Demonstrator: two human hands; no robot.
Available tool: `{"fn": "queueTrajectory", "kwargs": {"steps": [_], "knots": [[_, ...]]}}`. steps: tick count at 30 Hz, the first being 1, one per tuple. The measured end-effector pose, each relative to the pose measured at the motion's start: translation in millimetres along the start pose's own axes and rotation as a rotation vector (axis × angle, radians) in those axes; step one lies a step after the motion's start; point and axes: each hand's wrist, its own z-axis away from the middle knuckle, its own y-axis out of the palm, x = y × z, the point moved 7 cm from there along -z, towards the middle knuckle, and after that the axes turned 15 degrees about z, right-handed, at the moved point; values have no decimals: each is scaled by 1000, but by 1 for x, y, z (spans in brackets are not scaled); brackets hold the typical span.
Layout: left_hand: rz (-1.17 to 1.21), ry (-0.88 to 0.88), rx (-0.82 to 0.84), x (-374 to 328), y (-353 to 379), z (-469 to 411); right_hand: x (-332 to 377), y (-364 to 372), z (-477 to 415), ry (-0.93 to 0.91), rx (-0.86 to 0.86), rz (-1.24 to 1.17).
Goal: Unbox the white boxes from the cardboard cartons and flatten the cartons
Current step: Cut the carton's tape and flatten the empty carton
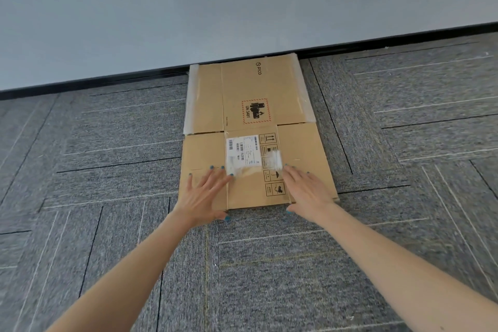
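A brown cardboard carton (250, 105) lies flattened on the grey carpet, its far end against the wall. It carries a red-framed UN 3481 mark, a white shipping label (242, 149) and strips of clear tape along both long sides. My left hand (206, 191) presses flat on the carton's near left part, fingers spread and straight. Flat on the near right part rests my right hand (307, 191), its thumb over the near edge. No white box is in view.
Grey patterned carpet tiles (107, 170) cover the floor all around the carton. A pale grey wall (242, 3) with a black skirting strip (94, 81) runs across the far side.
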Motion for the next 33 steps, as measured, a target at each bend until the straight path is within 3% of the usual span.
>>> {"fn": "queueTrajectory", "kwargs": {"steps": [8, 17, 33], "knots": [[67, -42, -103, -66, -59, 43, 6, -72, 47, 23, -140, -33], [97, -32, -202, -151, -144, 136, 13, -158, 138, 104, -142, -9], [138, 29, -87, -287, -351, 363, 36, -411, 383, 204, -52, -48]]}}
